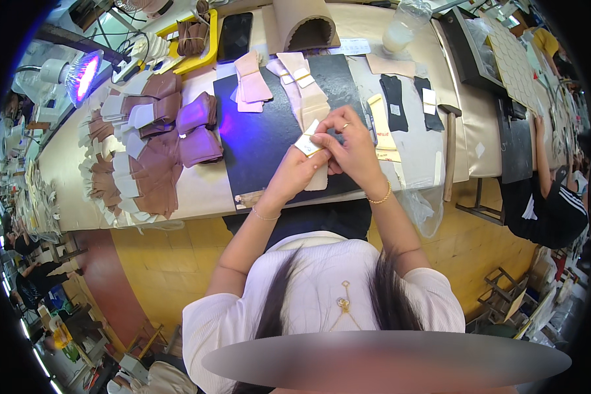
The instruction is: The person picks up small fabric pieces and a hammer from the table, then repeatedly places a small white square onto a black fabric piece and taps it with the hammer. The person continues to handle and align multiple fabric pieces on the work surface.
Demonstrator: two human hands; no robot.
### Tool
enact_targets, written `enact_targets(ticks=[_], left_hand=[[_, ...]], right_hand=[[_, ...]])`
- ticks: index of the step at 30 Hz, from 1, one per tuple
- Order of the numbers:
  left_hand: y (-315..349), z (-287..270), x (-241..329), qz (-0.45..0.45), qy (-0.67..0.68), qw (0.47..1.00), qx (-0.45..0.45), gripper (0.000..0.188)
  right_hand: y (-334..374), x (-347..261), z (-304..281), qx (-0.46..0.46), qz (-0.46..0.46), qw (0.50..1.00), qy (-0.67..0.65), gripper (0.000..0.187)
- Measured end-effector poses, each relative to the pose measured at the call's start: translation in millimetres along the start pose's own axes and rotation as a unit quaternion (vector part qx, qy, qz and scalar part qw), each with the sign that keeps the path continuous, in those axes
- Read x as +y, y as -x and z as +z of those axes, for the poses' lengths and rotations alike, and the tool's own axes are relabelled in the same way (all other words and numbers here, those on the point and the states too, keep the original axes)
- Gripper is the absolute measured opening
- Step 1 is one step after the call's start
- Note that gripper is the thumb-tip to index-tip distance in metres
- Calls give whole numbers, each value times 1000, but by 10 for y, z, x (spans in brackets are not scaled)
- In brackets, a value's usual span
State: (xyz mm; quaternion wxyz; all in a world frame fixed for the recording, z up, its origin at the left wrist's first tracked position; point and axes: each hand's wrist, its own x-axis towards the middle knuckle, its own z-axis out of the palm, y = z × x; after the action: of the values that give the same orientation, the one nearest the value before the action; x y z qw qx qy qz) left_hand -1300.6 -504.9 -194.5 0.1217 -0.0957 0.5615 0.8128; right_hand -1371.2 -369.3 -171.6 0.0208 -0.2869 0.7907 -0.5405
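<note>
Over the black mat (253, 167), both my hands are on a bundle of pale beige, flat leather-like pieces (317, 181) with a white paper slip (307, 140) across its middle. My left hand (297, 172) is closed round the bundle, its thumb by the slip. Bent and pressed together, the fingers of my right hand (352, 146) grip the bundle at the slip's right edge; whether they also hold a band is hidden. Just beyond lie a banded beige bundle (306, 92) and a pinkish bundle (251, 82), each pinched in at a tie.
Fanned brown bundles (148, 177) and purple-lit stacks (199, 131) cover the left side. A lamp (82, 75) shines there. A phone (235, 36) and a curved brown block (303, 25) sit at the back. To the right are black pieces (394, 102) and a hammer (450, 151).
</note>
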Motion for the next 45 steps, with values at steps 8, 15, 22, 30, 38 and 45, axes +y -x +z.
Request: enact_targets(ticks=[8,15,22,30,38,45], left_hand=[[154,-216,238,-108,11,987,-116,40],[287,-172,267,-204,41,949,-236,48],[225,-146,187,-183,-130,965,-135,43],[137,-104,111,-76,82,992,62,35],[67,-123,42,-68,35,993,92,34],[57,-97,43,-70,160,982,66,43]], right_hand=[[224,20,-101,-15,133,959,-249,21],[-53,332,-626,239,65,961,-126,21],[-238,341,-644,227,53,943,-239,18],[-711,774,-849,123,139,977,109,21],[-356,437,-414,-188,208,953,-114,33],[-404,750,-623,107,230,941,-224,34]])
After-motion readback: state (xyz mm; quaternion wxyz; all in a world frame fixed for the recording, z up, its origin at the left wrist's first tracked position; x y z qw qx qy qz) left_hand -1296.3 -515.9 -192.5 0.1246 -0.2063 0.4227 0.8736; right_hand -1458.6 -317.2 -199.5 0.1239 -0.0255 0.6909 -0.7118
